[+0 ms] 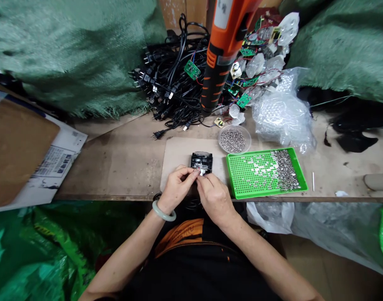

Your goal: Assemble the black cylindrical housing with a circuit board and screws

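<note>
As a person works at a wooden desk [113, 175], a brown cardboard sheet [19, 142] lies at far left, and a heap of black power cords [175, 79] spills toward the middle, with a green circuit board [192, 69] resting on it. The left hand [178, 188], wearing a pale green bangle [164, 211], and the right hand [215, 198] meet over a black housing [201, 162] on a tan mat [179, 161]. Their grips are together and appear clamped on a small silver part [201, 170] at its near edge, though the fingers largely hide it. Just to the right sit a clear bowl [249, 138] of silver screws [233, 140] and a green perforated tray [263, 195] scattered with more. An upright orange-and-black power tool [216, 54] rises behind, near bubble wrap [282, 113]. A fumbled pinch could lose the small part among the cords or screws. A wrist catching the tray, close to the desk's front edge, could spill its loose screws onto the plastic sheeting [269, 217] below, and a knock could topple the tool.
</note>
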`<state>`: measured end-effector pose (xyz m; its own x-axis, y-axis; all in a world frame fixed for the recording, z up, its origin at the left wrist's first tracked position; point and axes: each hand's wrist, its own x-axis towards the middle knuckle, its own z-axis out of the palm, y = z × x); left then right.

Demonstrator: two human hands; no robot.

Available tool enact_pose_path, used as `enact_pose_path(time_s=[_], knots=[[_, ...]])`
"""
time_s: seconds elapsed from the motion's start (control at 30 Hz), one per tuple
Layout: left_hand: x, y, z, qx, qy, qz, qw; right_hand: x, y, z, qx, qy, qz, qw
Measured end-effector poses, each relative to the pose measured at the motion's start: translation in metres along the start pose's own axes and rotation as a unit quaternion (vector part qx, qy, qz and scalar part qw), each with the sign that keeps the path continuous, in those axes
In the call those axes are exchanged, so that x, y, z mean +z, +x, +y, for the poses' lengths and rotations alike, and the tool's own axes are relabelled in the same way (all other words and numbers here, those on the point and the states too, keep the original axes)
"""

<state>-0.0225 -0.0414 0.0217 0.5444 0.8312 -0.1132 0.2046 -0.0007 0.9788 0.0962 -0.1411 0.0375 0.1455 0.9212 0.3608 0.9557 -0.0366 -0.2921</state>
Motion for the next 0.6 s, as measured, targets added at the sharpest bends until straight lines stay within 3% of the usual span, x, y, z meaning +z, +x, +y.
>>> enact_pose_path(time_s=[0.33,0.6], knots=[[-0.006,0.003,0.002,0.053,0.084,-0.026,0.995,-0.002,0.006,0.001,0.038,-0.058,0.054,0.996],[-0.010,0.002,-0.001,0.053,0.109,-0.041,0.992,0.002,0.010,-0.002,0.060,-0.063,0.041,0.995]])
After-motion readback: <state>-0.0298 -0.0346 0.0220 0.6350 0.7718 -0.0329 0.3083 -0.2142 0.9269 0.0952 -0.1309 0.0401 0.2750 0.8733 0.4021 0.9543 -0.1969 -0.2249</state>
